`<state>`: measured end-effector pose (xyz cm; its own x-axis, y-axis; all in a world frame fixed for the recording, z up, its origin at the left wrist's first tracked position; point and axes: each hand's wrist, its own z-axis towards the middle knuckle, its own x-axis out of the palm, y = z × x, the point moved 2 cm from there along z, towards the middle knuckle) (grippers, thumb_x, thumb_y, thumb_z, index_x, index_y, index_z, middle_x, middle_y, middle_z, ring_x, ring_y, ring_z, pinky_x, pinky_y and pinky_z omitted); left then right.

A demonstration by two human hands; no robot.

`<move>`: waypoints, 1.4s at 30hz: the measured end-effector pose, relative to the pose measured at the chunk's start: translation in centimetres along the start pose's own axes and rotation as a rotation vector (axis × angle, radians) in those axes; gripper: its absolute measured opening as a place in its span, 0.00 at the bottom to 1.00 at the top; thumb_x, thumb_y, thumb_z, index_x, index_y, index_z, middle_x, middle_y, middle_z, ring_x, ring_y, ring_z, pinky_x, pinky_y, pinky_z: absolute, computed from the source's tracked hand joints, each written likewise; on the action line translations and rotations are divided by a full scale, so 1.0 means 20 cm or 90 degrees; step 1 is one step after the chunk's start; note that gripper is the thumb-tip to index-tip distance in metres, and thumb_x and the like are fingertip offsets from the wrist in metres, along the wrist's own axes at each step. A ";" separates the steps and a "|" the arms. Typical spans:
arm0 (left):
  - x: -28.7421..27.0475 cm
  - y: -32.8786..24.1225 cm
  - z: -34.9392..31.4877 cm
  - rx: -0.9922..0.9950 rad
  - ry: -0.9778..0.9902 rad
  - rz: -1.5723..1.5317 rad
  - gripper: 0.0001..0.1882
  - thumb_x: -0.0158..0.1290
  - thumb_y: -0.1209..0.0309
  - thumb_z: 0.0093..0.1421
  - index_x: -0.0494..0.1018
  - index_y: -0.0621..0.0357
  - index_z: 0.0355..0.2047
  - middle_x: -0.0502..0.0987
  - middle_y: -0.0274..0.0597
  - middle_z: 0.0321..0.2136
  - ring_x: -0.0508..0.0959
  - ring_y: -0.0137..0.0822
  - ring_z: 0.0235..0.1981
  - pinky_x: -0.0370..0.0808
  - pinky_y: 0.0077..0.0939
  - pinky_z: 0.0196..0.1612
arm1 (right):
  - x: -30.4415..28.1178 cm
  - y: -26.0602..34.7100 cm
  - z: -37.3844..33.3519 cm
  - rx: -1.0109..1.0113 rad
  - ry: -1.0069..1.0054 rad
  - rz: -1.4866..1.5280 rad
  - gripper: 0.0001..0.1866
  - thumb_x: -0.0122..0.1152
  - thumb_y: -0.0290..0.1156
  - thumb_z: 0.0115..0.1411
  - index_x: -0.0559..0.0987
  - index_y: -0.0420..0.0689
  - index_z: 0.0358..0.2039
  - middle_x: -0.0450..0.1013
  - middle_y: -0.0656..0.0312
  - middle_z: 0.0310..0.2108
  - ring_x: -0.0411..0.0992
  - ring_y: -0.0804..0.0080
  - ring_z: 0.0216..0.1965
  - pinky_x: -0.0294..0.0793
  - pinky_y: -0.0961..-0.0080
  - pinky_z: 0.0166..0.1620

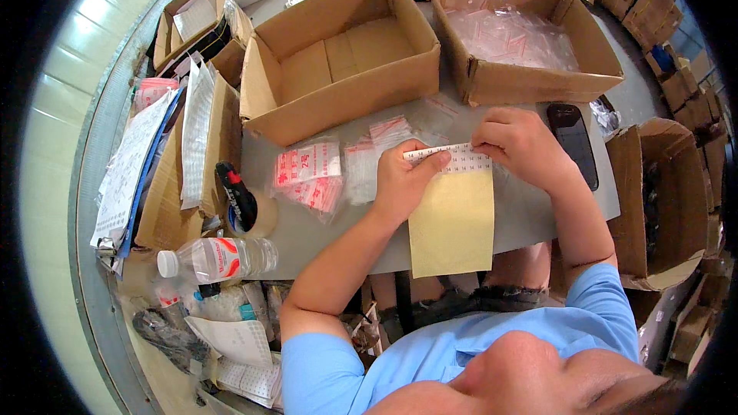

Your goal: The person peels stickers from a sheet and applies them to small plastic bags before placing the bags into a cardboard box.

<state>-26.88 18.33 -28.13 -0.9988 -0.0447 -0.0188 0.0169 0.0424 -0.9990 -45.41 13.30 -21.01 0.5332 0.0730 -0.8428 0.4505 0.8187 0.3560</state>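
Sticker sheet (pixel 452 219) in the head view, held between both hands, with a white printed strip (pixel 461 161) on top and yellow backing paper below. Left hand (pixel 406 177) pinching the upper left part, thumb lying across the front of the strip. Right hand (pixel 516 142) with thumb and fingertips closed on the upper right corner; not possible to tell about any single label lifted there. Long axis of the sheet running from the two grips toward the body, lower end reaching past the near edge of the grey table (pixel 526 207), above the lap. Right hand nearer to the right side edge, left thumb nearer to the middle of the strip. Just to the left of the left hand, small clear zip bags (pixel 360 173); farther left, red-printed zip bags (pixel 307 165). Ahead, left cardboard box (pixel 346 104) and right cardboard box (pixel 538 86), limiting the forward room. Smartphone (pixel 573 134) just beside the right wrist. Between sheet and right forearm, a stretch of grey tabletop, giving some room sideways.
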 end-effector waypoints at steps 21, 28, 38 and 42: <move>0.15 0.04 -0.12 0.227 0.589 0.243 0.07 0.59 0.64 0.52 0.77 0.53 0.27 0.79 0.36 0.24 0.77 0.38 0.27 0.44 0.52 0.64 | 0.16 -0.21 -0.11 0.174 0.183 0.002 0.16 0.61 0.20 0.39 0.68 0.40 0.31 0.67 0.56 0.25 0.69 0.56 0.32 0.67 0.65 0.35; 0.16 0.05 -0.14 0.241 0.623 0.285 0.07 0.56 0.64 0.55 0.76 0.52 0.29 0.78 0.35 0.24 0.77 0.35 0.30 0.37 0.52 0.65 | 0.07 -0.22 -0.07 0.298 0.250 -0.002 0.14 0.61 0.23 0.43 0.69 0.42 0.32 0.71 0.52 0.29 0.71 0.53 0.36 0.69 0.64 0.39; 0.17 0.06 -0.15 0.268 0.545 0.333 0.07 0.58 0.62 0.52 0.77 0.49 0.27 0.78 0.35 0.23 0.78 0.36 0.30 0.41 0.61 0.61 | 0.23 -0.15 -0.05 0.294 0.189 -0.008 0.12 0.59 0.25 0.47 0.70 0.40 0.34 0.71 0.50 0.30 0.70 0.51 0.37 0.68 0.63 0.39; 0.18 0.07 -0.17 0.295 0.569 0.309 0.07 0.58 0.62 0.51 0.77 0.49 0.28 0.78 0.34 0.23 0.78 0.36 0.30 0.41 0.61 0.61 | 0.11 -0.19 -0.01 0.393 0.226 -0.038 0.11 0.61 0.28 0.47 0.71 0.39 0.31 0.69 0.52 0.28 0.69 0.54 0.35 0.68 0.64 0.38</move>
<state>-30.53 21.66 -29.37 -0.5526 0.6170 -0.5602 0.2432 -0.5235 -0.8166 -46.06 10.52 -24.38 0.2771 0.3055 -0.9110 0.8507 0.3626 0.3804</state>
